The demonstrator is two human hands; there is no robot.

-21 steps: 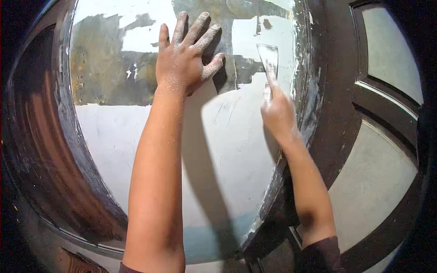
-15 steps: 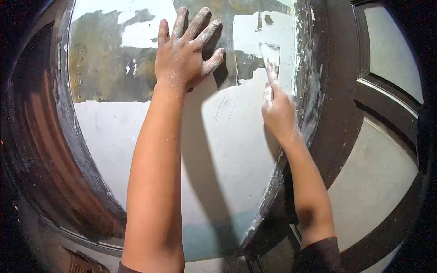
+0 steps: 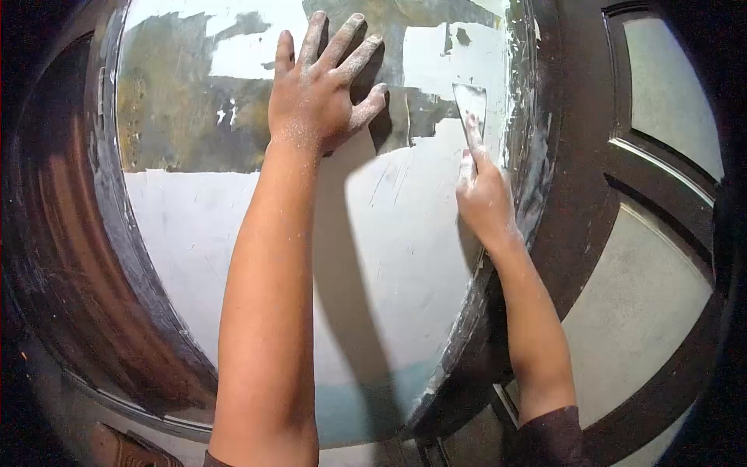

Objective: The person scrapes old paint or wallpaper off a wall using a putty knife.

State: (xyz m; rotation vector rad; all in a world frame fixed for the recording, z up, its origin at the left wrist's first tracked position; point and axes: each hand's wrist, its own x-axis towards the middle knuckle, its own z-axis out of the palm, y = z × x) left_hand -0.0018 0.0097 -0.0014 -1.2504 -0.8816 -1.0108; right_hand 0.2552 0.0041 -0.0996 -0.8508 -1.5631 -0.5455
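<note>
My left hand (image 3: 319, 97) lies flat with fingers spread on the upper part of a wall panel (image 3: 187, 226), dusted with white powder. My right hand (image 3: 486, 191) grips a putty knife (image 3: 471, 109), index finger stretched along its blade. The blade points up and lies against the panel near its right edge; the handle is hidden in my palm. Lower down, the panel is smooth and white. Above, white patches (image 3: 245, 56) with ragged borders lie among bare grey-brown areas (image 3: 179, 117).
A dark frame (image 3: 537, 156) smeared with white borders the panel on the right. Beyond it stands dark woodwork with pale inset panels (image 3: 638, 303). Brown, glossy wood (image 3: 70, 233) curves along the left. A bluish-green band (image 3: 350, 409) crosses the panel's bottom.
The putty knife and my right hand have shifted slightly down and to the right along the panel. My left hand stays in place on the surface; the view has moved a little.
</note>
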